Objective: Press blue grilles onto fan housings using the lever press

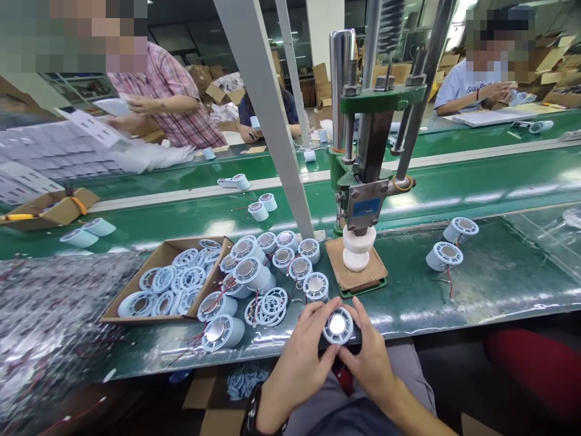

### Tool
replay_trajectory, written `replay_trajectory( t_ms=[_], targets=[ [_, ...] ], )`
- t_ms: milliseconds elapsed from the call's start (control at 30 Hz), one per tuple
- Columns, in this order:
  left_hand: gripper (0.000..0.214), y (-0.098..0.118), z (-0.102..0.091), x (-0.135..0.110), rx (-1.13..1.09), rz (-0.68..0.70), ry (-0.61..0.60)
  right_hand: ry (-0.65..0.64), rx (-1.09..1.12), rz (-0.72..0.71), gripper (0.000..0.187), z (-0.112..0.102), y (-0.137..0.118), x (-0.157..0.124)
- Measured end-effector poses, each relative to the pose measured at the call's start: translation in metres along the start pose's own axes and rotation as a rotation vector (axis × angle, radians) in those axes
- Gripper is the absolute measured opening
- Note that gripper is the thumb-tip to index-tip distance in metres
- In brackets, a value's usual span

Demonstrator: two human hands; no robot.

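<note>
My left hand [305,345], with a dark band at its wrist, and my right hand [373,357] close round a light blue round housing [325,332]. Its spoked ring and shiny silver disc face up between my fingertips, at the table's front edge. Just beyond stands a green hand press [367,200] with a white round pressing head [358,239] above a brown pad [336,257]. Similar blue housings [261,280] with silver discs and red wires crowd the table to the left. Several loose blue rings [273,307] lie in front of them.
A cardboard box [131,284] holds many blue rings. Bubble wrap [49,327] covers the left side. Two more housings [442,257] stand right of the press. A grey post [267,109] rises behind. Co-workers sit or stand across the green conveyor [200,212].
</note>
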State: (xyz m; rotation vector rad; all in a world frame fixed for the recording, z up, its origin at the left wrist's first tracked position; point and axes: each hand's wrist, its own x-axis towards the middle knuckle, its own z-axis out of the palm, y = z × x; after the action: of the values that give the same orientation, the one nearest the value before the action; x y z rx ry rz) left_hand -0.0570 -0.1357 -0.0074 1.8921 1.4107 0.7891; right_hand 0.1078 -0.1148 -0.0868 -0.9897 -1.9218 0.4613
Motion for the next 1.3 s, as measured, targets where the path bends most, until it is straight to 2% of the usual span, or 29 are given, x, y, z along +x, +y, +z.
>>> replay_trajectory(
  t_ms=[133, 267, 333, 400, 467, 500, 600, 667, 700, 733, 767, 833, 900, 1000, 1167, 1233, 1300],
  targets=[
    [0.062, -0.011, 0.027, -0.010, -0.064, -0.037, 0.037, -0.057, -0.050, -0.046, 0.076, -0.003, -0.007, 0.003],
    [0.059, -0.017, 0.063, -0.014, -0.137, -0.196, 0.240, -0.117, -0.100, -0.094, 0.073, -0.009, -0.008, 0.003],
    [0.056, -0.016, 0.072, -0.012, -0.162, -0.228, 0.322, -0.162, -0.108, -0.126, 0.073, -0.022, -0.007, 0.009],
    [0.054, -0.013, 0.073, -0.008, -0.183, -0.233, 0.374, -0.248, -0.124, -0.168, 0.072, -0.048, -0.010, 0.027],
    [0.054, -0.006, 0.067, -0.002, -0.197, -0.254, 0.401, -0.295, -0.177, -0.217, 0.071, -0.089, -0.024, 0.064],
    [0.053, -0.001, 0.061, 0.002, -0.202, -0.264, 0.399, -0.244, -0.219, -0.237, 0.070, -0.114, -0.035, 0.091],
    [0.052, 0.017, 0.035, 0.023, -0.208, -0.258, 0.395, 0.148, -0.433, -0.406, 0.054, -0.188, -0.077, 0.192],
    [0.052, 0.027, 0.017, 0.047, -0.229, -0.236, 0.424, 0.393, -0.548, -0.423, 0.049, -0.222, -0.103, 0.265],
    [0.051, 0.030, 0.010, 0.062, -0.238, -0.218, 0.442, 0.472, -0.542, -0.345, 0.041, -0.232, -0.112, 0.297],
    [0.051, 0.032, 0.004, 0.077, -0.246, -0.200, 0.451, 0.472, -0.471, -0.292, 0.033, -0.236, -0.118, 0.326],
    [0.051, 0.033, 0.000, 0.092, -0.259, -0.183, 0.454, 0.395, -0.340, -0.237, 0.028, -0.237, -0.121, 0.349],
    [0.050, 0.032, -0.001, 0.119, -0.292, -0.142, 0.449, 0.276, -0.154, -0.162, 0.029, -0.229, -0.118, 0.378],
    [0.048, 0.030, 0.004, 0.138, -0.339, -0.097, 0.424, 0.247, -0.082, -0.157, 0.033, -0.218, -0.110, 0.386],
    [0.044, 0.028, 0.012, 0.150, -0.419, -0.044, 0.367, 0.264, -0.063, -0.165, 0.036, -0.208, -0.103, 0.382],
    [0.043, 0.027, 0.009, 0.147, -0.504, -0.029, 0.251, 0.201, -0.082, -0.072, 0.073, -0.219, -0.118, 0.380],
    [0.044, 0.026, 0.008, 0.145, -0.516, -0.029, 0.224, 0.218, -0.077, -0.097, 0.073, -0.229, -0.125, 0.360],
    [0.053, 0.024, 0.010, 0.143, -0.520, -0.021, 0.219, 0.280, -0.049, -0.228, 0.058, -0.233, -0.125, 0.314]
  ],
)
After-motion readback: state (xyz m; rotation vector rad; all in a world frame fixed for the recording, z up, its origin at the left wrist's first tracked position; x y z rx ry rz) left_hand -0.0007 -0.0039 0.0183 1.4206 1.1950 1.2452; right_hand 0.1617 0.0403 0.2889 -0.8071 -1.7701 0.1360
